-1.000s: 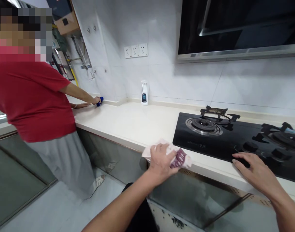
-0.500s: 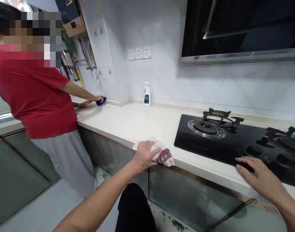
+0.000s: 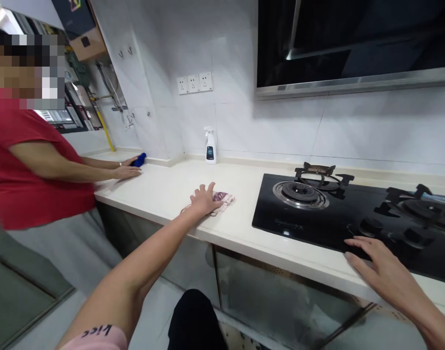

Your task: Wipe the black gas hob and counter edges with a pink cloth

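A home kitchen, seen along its cooking counter.

A black glass gas hob with ringed burners and iron pan supports is set into the pale counter. It sits under a dark range hood fixed to the white tiled wall. A row of wall sockets sits above the counter, and a spray bottle stands at the back against the tiles. Glossy cabinet doors run below the counter's edge. A patterned cloth lies on the counter under the flat left hand.
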